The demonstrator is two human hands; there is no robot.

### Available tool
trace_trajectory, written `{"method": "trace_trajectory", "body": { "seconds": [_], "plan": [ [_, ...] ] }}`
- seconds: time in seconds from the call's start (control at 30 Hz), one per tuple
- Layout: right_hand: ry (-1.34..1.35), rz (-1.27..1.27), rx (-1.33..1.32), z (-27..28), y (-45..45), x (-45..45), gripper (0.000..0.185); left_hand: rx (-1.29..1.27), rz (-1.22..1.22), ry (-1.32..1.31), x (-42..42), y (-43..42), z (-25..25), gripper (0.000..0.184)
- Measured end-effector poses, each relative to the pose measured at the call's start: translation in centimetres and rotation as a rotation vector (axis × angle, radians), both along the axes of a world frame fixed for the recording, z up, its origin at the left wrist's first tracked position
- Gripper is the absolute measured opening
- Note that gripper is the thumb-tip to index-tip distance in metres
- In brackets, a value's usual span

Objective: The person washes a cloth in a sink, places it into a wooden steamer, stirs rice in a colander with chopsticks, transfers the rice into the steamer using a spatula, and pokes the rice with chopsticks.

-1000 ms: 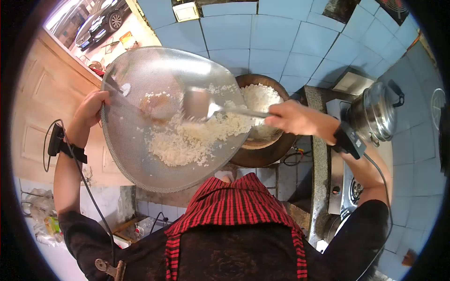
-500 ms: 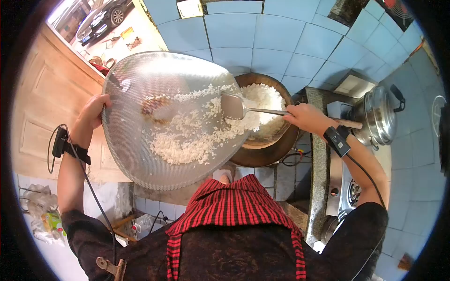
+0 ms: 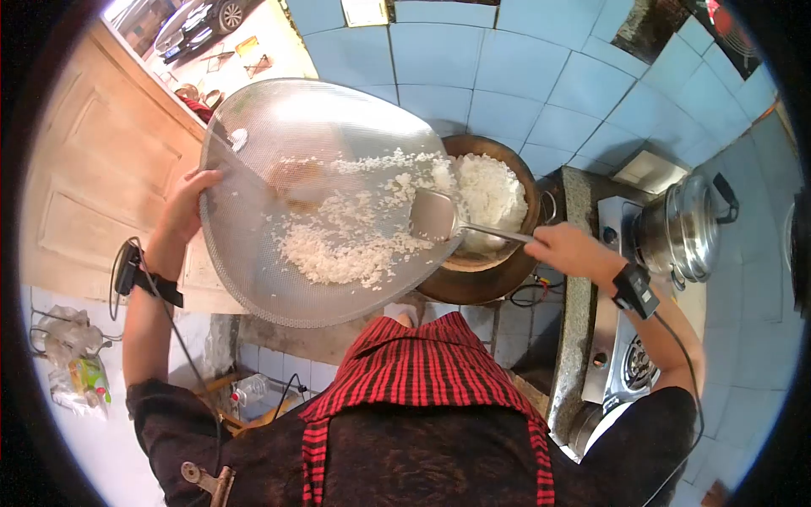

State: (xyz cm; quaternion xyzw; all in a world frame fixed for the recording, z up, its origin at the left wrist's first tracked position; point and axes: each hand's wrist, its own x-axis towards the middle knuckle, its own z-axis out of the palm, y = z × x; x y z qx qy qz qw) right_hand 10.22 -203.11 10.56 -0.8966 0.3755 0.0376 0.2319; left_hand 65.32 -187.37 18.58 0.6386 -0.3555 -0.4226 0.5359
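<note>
My left hand (image 3: 187,203) grips the left rim of a large round metal mesh sieve (image 3: 338,110), fingers wrapped over its edge. Cooked-looking white rice (image 3: 346,258) lies scattered across the mesh, thickest toward the near side. In my right hand (image 3: 574,252) is the handle of a metal spatula (image 3: 433,215); its flat blade is over the sieve's right part, among the grains. Beneath and beyond the sieve's right edge sits a round brown vessel (image 3: 473,291) with a mound of white rice (image 3: 492,190) inside. The sieve hides the vessel's left side.
On the right, a stone-edged counter (image 3: 574,313) carries a gas stove (image 3: 635,363) and a shiny steel pot (image 3: 688,228). Blue tiles (image 3: 439,55) cover the wall ahead. A wooden door (image 3: 110,177) stands at left, and plastic bags (image 3: 76,342) hang below it.
The spatula blade has come nearer to me across the sieve's right part. Fewer grains lie around the blade on the mesh. My left hand keeps its hold on the rim.
</note>
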Motion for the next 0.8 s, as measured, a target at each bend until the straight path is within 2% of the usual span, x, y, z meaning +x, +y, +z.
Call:
{"method": "trace_trajectory", "body": {
  "seconds": [0.03,0.07,0.13,0.17,0.23,0.33,0.4,0.47,0.6,0.67,0.73,0.8],
  "plan": [
    [-0.002,0.014,-0.001,-0.6,0.4,0.4,0.04,-0.103,-0.022,0.003,-0.5,0.8,-0.6,0.034],
    [-0.044,0.003,0.005,-1.4,0.7,1.0,0.041,-0.102,-0.008,0.001,-1.4,1.7,-1.1,0.034],
    [-0.086,0.009,0.008,-1.4,0.4,1.9,0.042,-0.208,0.005,0.039,-3.8,2.8,-1.5,0.048],
    [-0.071,0.013,-0.004,-0.9,0.2,2.4,0.042,-0.208,0.024,0.034,-4.2,3.0,-1.5,0.048],
    [-0.05,0.059,-0.036,-0.1,-1.1,3.0,0.04,-0.122,0.063,0.14,-4.6,3.4,-1.8,0.063],
    [-0.045,0.074,0.013,3.1,-2.3,5.0,0.039,-0.05,0.105,0.119,-2.9,2.3,-2.0,0.069],
    [-0.093,0.096,0.056,4.8,-2.1,6.9,0.04,-0.109,0.157,0.096,-4.9,1.3,-0.1,0.07],
    [-0.31,0.179,0.165,7.8,-0.4,10.1,0.043,-0.173,0.174,0.072,-6.4,-0.1,2.3,0.07],
    [-0.39,0.187,0.317,8.4,1.3,13.5,0.051,-0.206,0.057,-0.046,-8.8,-0.1,6.5,0.072],
    [-0.279,0.14,0.475,7.9,1.5,13.0,0.05,-0.201,0.042,-0.1,-10.3,0.7,8.6,0.07],
    [-0.292,0.115,0.477,7.5,1.5,10.9,0.05,-0.251,0.051,-0.081,-11.3,1.0,9.9,0.072],
    [-0.229,0.091,0.308,7.1,1.2,8.3,0.05,-0.272,-0.017,-0.073,-9.5,0.3,9.4,0.073]
  ]
}}
